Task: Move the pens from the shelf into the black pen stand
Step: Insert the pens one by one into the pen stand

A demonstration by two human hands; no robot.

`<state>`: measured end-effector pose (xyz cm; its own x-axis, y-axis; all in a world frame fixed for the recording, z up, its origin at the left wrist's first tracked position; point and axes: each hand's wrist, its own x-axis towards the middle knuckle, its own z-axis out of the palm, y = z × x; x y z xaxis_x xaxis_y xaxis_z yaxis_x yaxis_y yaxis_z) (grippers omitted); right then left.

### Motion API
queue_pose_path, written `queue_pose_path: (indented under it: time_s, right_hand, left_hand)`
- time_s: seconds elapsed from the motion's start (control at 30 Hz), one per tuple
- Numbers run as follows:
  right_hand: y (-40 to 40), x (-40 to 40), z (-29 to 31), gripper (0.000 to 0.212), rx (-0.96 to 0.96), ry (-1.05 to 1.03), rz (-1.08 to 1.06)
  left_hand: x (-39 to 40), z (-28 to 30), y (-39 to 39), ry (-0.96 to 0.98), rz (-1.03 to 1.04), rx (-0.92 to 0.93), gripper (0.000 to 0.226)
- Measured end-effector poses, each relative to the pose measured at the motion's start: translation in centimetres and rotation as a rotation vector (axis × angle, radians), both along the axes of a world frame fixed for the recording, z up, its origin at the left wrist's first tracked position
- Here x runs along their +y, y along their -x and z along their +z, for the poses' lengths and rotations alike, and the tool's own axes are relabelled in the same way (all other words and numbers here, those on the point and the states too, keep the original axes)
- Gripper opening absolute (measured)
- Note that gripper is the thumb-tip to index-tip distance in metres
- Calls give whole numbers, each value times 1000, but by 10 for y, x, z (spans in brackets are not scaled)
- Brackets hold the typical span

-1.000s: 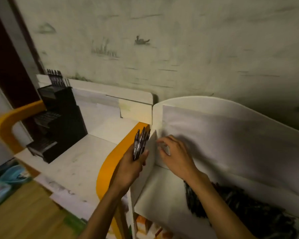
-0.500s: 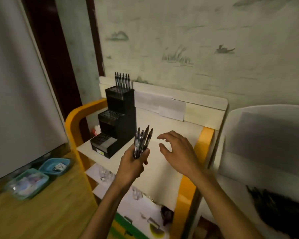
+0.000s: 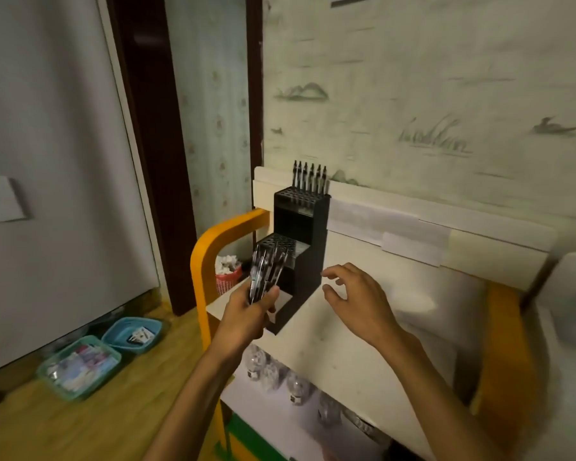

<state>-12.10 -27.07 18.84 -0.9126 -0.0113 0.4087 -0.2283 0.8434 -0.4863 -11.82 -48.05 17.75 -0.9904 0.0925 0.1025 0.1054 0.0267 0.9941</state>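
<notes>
Fingers: left hand (image 3: 246, 314) curled round bundle of pens (image 3: 265, 274); right hand (image 3: 353, 297) spread, holding nothing.
Black pen stand (image 3: 300, 241): just beyond both hands, top row filled.
Risk: loose bundle fanning, slipping during one-by-one picking.
Small holes: easy to miss.

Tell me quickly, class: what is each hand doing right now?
Left hand: grips a bundle of pens.
Right hand: open, fingers spread, holding nothing.
</notes>
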Motion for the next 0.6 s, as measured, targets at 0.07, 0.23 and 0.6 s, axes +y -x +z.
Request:
queue_pose_path:
  time_s: [0.07, 0.23, 0.6]
  right_hand:
    - [21, -12, -2, 25, 11, 10, 1]
    - [82, -38, -5, 24, 57, 26, 12]
    - [211, -72, 21, 24, 123, 81, -51]
  left_hand:
    - [-13, 0, 23, 1, -3, -3, 22]
    - [-37, 6, 83, -58, -73, 20, 16]
    - [-63, 45, 235, -36, -245, 70, 16]
